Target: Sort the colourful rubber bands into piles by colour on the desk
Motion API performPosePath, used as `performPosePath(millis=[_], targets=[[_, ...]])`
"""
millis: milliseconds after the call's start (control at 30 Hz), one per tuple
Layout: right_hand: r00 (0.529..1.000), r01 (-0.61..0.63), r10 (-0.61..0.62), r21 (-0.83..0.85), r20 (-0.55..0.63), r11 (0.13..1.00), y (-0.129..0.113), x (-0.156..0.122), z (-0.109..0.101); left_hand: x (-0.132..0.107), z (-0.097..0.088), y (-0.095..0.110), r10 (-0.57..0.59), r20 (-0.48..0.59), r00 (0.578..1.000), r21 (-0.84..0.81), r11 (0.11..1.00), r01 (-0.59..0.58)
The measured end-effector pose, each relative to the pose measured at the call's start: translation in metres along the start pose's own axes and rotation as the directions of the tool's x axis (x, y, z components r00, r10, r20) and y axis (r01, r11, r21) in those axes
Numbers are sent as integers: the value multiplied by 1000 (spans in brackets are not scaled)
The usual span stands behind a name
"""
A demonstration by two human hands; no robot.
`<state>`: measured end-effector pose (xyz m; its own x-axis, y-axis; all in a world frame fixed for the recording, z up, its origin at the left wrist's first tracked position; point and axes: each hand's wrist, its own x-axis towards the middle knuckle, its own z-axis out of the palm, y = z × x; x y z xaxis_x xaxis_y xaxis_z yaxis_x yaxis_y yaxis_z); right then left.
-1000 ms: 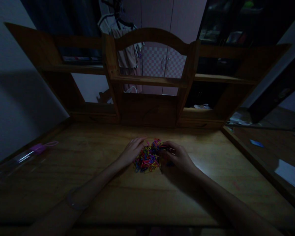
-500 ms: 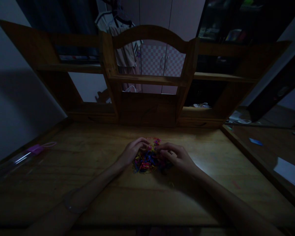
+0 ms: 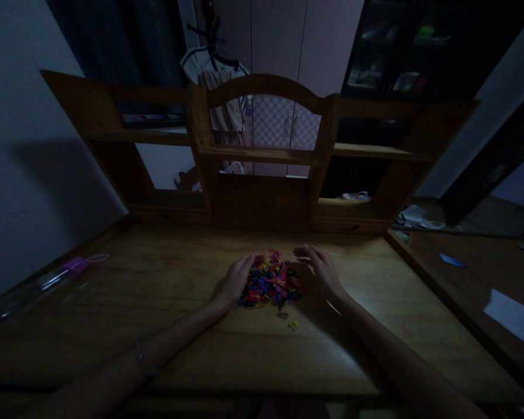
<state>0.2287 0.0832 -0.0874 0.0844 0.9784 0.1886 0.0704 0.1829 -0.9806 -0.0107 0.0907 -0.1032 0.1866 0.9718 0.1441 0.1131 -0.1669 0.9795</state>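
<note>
A heap of small colourful rubber bands (image 3: 271, 282) lies on the wooden desk (image 3: 179, 349), mixed in blue, pink, red, yellow and black. My left hand (image 3: 238, 279) rests along the heap's left side, fingers stretched forward and slightly curved, touching its edge. On the other side, my right hand (image 3: 321, 267) stands a little apart from the heap, palm turned inward, with its fingers extended and nothing between them. Two loose bands, one dark and one yellow band (image 3: 293, 325), lie in front of the heap.
A clear plastic container with a purple cap (image 3: 75, 266) lies on the left of the desk. A wooden shelf unit (image 3: 262, 152) rises along the back edge. To the right, a lower surface carries a blue card (image 3: 452, 260) and white paper (image 3: 513, 317).
My right hand has come away from the bands and moved right, its fingers straightening. My left hand has shifted down along the heap's side. The heap now shows more fully.
</note>
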Motion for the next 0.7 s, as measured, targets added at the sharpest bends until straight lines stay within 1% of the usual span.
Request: performPosePath(millis=[67, 167, 267, 333, 400, 433, 500, 567, 633, 700], targets=[[1000, 32, -32, 27, 0, 999, 0, 2, -4, -12, 20, 7, 10, 26, 1000, 13, 1000, -10], [996, 82, -81, 47, -23, 996, -2, 3, -11, -22, 56, 13, 17, 24, 1000, -51, 999, -16], [991, 123, -120, 52, -54, 991, -4, 5, -18, -23, 87, 13, 26, 22, 999, -137, 990, -22], [989, 133, -129, 49, -67, 990, -5, 7, -22, -17, 99, 10, 31, 19, 999, -145, 989, -28], [989, 129, -124, 53, -82, 990, -4, 9, -25, -4, 98, 7, 37, -13, 999, -112, 993, -38], [989, 124, -119, 58, -85, 991, -4, 10, -27, 6, 92, 5, 35, -36, 999, -86, 996, -38], [990, 117, -111, 70, -89, 991, -4, 12, -28, 29, 74, 3, 6, -57, 998, -60, 998, -9], [991, 110, -102, 76, -92, 991, -4, 13, -29, 54, 51, 2, -16, -35, 999, -62, 998, 13], [992, 94, -87, 82, -95, 992, -2, 15, -29, 74, 33, 2, -23, 4, 1000, -61, 998, 23], [993, 79, -69, 100, -96, 992, -1, 16, -28, 82, 25, 2, -35, 78, 996, -65, 997, 41]])
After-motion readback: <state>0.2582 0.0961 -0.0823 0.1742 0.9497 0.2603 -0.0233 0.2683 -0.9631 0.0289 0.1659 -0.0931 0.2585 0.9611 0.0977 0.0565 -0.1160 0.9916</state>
